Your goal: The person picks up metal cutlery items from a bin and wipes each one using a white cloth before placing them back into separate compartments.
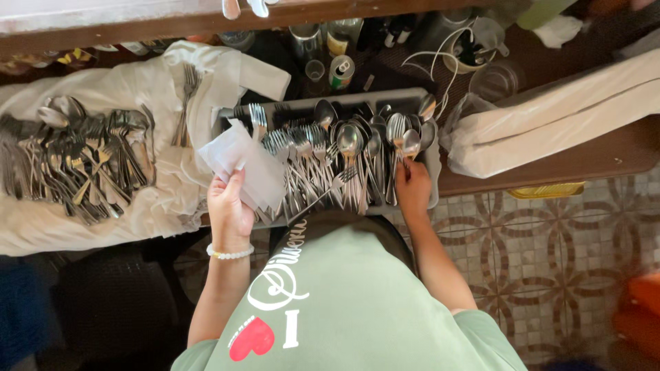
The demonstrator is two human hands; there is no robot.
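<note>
My left hand (230, 209) holds a white cloth (244, 161) above the left part of a grey tray (432, 172) that is full of forks and spoons (337, 158). My right hand (412, 189) reaches into the right side of the tray and grips the handle of a spoon (410, 143). A white bead bracelet (230, 253) is on my left wrist. My green shirt (357, 302) fills the bottom of the view.
A heap of forks and spoons (75, 165) lies on a white cloth (158, 89) at the left. Folded white linen (550, 117) rests at the right. Glasses, a can (340, 71) and jars stand behind the tray. Patterned floor tiles (550, 254) show at the lower right.
</note>
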